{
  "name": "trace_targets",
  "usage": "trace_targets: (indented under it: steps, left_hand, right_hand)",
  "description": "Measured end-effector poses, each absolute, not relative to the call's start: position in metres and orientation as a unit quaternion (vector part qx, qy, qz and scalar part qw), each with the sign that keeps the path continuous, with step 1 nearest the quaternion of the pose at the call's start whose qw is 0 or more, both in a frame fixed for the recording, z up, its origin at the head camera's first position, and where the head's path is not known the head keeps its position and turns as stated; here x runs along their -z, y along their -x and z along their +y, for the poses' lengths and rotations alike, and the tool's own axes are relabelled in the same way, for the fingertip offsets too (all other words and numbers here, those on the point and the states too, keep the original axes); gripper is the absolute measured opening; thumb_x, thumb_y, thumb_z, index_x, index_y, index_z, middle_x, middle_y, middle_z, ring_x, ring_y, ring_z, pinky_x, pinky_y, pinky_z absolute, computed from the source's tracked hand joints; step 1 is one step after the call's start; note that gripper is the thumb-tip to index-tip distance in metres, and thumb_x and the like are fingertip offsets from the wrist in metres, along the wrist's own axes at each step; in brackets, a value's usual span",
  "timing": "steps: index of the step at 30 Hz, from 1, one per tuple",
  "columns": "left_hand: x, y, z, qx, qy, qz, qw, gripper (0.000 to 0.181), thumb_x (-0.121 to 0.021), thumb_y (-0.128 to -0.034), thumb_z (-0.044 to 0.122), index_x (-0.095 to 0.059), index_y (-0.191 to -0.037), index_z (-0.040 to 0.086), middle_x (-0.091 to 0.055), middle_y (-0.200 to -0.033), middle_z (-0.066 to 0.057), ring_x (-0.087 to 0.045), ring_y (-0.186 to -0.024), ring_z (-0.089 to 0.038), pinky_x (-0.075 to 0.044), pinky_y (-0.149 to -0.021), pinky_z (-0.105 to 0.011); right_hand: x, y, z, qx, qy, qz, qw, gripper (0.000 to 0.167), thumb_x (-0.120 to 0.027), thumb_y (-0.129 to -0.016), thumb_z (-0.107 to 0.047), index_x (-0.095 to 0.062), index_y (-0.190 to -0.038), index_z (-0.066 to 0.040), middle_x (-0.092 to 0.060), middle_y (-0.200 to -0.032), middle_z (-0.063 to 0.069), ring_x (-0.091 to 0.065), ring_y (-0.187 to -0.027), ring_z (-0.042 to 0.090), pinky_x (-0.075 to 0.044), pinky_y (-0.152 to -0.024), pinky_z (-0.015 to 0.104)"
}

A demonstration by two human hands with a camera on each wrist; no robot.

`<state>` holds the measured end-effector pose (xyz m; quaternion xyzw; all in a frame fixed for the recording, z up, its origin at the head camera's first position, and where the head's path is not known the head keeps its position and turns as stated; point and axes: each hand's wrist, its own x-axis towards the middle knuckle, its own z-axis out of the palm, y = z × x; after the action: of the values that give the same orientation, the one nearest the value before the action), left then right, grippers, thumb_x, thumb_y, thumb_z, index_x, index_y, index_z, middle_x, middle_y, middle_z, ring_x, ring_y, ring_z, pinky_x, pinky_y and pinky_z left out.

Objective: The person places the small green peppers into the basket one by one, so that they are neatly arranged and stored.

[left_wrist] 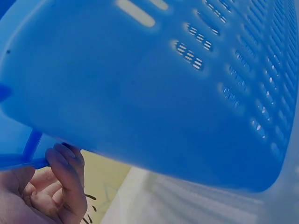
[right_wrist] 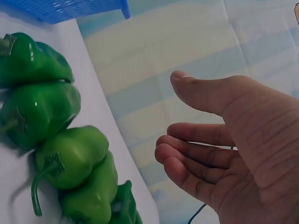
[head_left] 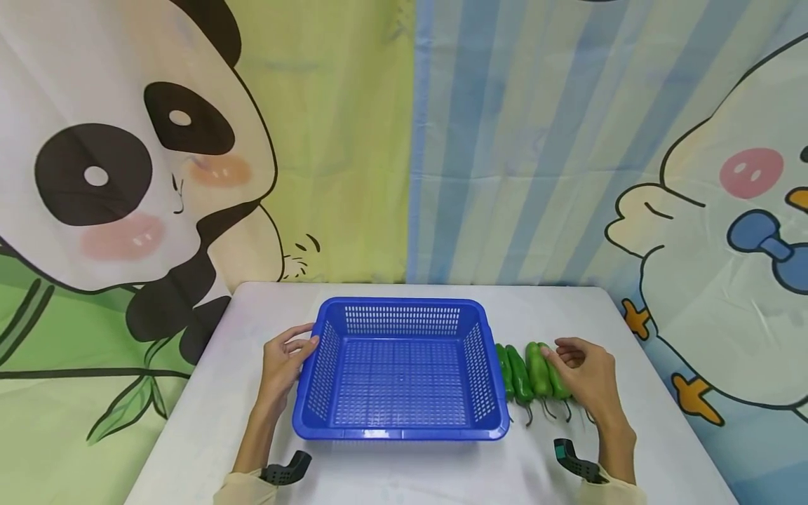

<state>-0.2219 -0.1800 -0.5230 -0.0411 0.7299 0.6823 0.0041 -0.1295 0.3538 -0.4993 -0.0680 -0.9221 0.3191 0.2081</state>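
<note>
In the head view, we see the left hand (head_left: 284, 359) gripping the blue basket (head_left: 404, 433) by its left rim; the right hand (head_left: 590, 372), grasping nothing, is at the green peppers (head_left: 539, 372) on the table (head_left: 183, 435), right of the basket, where a careless brush could roll them. From the left wrist, we judge a one-sided tug might tip the basket. The right wrist view shows us glossy, lobed peppers, some paler, with stems.

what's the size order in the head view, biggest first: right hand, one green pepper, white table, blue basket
1. White table
2. Blue basket
3. Right hand
4. Green pepper, any single one
</note>
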Motion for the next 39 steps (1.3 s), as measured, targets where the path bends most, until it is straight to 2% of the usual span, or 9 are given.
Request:
trace_targets:
  steps: [11, 19, 27, 34, 39]
  left_hand:
    - [0.522, 0.221, -0.181, -0.683, 0.054, 0.728, 0.013, 0.044, -0.076, -0.1050, 0.021, -0.066, -0.144, 0.003, -0.082, -0.088, 0.003, -0.079, -0.069, -0.012, -0.061, -0.054, -0.023]
    - [0.523, 0.222, -0.182, -0.682, 0.053, 0.729, 0.014, 0.046, -0.076, -0.1049, 0.022, -0.065, -0.145, 0.003, -0.082, -0.088, 0.005, -0.079, -0.069, -0.012, -0.062, -0.055, -0.024]
    - [0.524, 0.222, -0.183, -0.684, 0.052, 0.727, 0.022, 0.047, -0.077, -0.1047, 0.022, -0.064, -0.147, 0.004, -0.081, -0.085, 0.007, -0.078, -0.068, -0.011, -0.062, -0.055, -0.024]
    - [0.523, 0.224, -0.182, -0.682, 0.053, 0.729, 0.022, 0.048, -0.076, -0.1050, 0.024, -0.064, -0.147, 0.005, -0.082, -0.086, 0.008, -0.078, -0.069, -0.011, -0.060, -0.054, -0.022]
    - [0.524, 0.224, -0.182, -0.687, 0.049, 0.725, 0.027, 0.048, -0.077, -0.1046, 0.023, -0.064, -0.147, 0.004, -0.081, -0.084, 0.008, -0.078, -0.068, -0.011, -0.061, -0.054, -0.023]
  right_hand:
    - [0.504, 0.120, 0.373, -0.317, 0.091, -0.917, 0.225, 0.042, -0.087, -0.095, -0.028, -0.078, -0.120, 0.005, -0.081, -0.100, 0.020, -0.060, -0.078, -0.008, -0.047, -0.069, 0.003]
    - [0.506, 0.110, 0.386, -0.309, 0.115, -0.915, 0.232, 0.043, -0.085, -0.097, -0.030, -0.077, -0.122, 0.005, -0.080, -0.102, 0.021, -0.060, -0.080, -0.005, -0.045, -0.071, 0.003]
    - [0.509, 0.104, 0.397, -0.309, 0.137, -0.910, 0.239, 0.044, -0.086, -0.096, -0.030, -0.077, -0.123, 0.004, -0.080, -0.104, 0.023, -0.052, -0.079, -0.016, -0.045, -0.070, 0.002]
    - [0.514, 0.100, 0.407, -0.305, 0.155, -0.906, 0.249, 0.044, -0.086, -0.096, -0.029, -0.076, -0.124, 0.004, -0.079, -0.110, 0.026, -0.048, -0.082, -0.019, -0.042, -0.074, -0.003]
    - [0.519, 0.096, 0.410, -0.325, 0.176, -0.891, 0.263, 0.042, -0.087, -0.095, -0.025, -0.077, -0.126, 0.003, -0.079, -0.113, 0.026, -0.050, -0.081, -0.019, -0.043, -0.074, -0.001]
